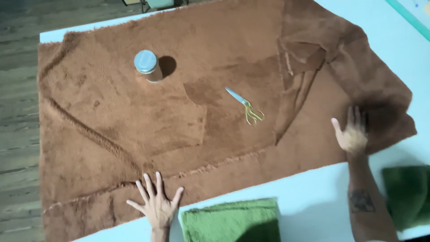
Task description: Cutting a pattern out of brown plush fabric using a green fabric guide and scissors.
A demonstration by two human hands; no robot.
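On brown fabric [134, 121], both hands [156, 204] press flat, fingers spread.

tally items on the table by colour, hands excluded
Brown: 1, plush fabric sheet
Green: 2, folded cloth and folded cloth at the right edge
Grey-lidded: 1, jar
Gold-handled: 1, scissors
Total: 5

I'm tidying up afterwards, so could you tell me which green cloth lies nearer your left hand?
The folded green cloth at the bottom centre, just beside the left hand; the other green cloth lies by the right forearm.
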